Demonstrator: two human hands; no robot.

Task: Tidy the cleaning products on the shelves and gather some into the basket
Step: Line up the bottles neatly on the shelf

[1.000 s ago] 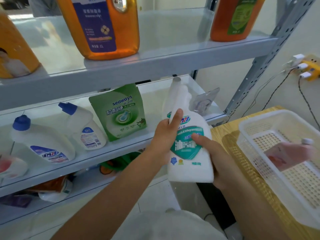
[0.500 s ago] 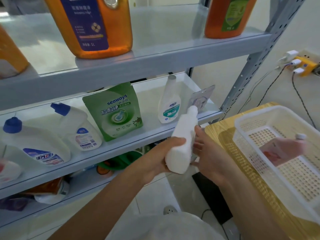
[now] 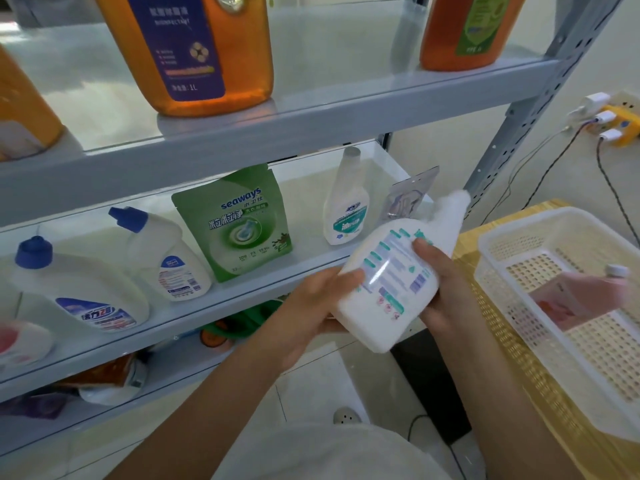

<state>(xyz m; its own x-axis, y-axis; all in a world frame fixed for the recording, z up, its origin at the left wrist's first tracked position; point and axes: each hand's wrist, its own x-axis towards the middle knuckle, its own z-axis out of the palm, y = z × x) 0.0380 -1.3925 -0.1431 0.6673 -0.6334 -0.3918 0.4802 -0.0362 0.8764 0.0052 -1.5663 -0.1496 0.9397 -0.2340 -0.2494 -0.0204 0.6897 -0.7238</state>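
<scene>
A metal shelving unit fills the left and centre of the view. On the top shelf (image 3: 311, 123), from the left, stand an orange bottle (image 3: 20, 109), a large amber bottle (image 3: 194, 53) with a dark blue label, and an orange bottle with a green label (image 3: 464, 32).

On the middle shelf (image 3: 242, 303), from the left, stand a white bottle with a blue cap (image 3: 79, 289), a second blue-capped white bottle (image 3: 162, 258) just beside it, a green pouch (image 3: 239, 223) marked "seaways", a slim white bottle (image 3: 344, 206) with a teal label, and a clear packet (image 3: 405, 199) leaning at the right end.

In front of that right end, a person holds a white cleaner bottle (image 3: 391, 282) in the air with both hands. It is tilted, neck up and to the right, base down toward the camera, printed back label facing up. The left hand (image 3: 311, 306) cups the lower left side, thumb lying on the label's edge. The right hand (image 3: 446, 289) wraps the right side, thumb pressed on the label near the shoulder, fingers hidden behind. The body sits between the two palms; the neck sticks out above both.

To the right, apart from the bottle, a white perforated basket (image 3: 512, 247) sits on a yellow tabletop (image 3: 526, 386). A pink bottle (image 3: 581, 296) lies inside it. A yellow power strip (image 3: 620, 123) with white plugs is on the wall beyond.
</scene>
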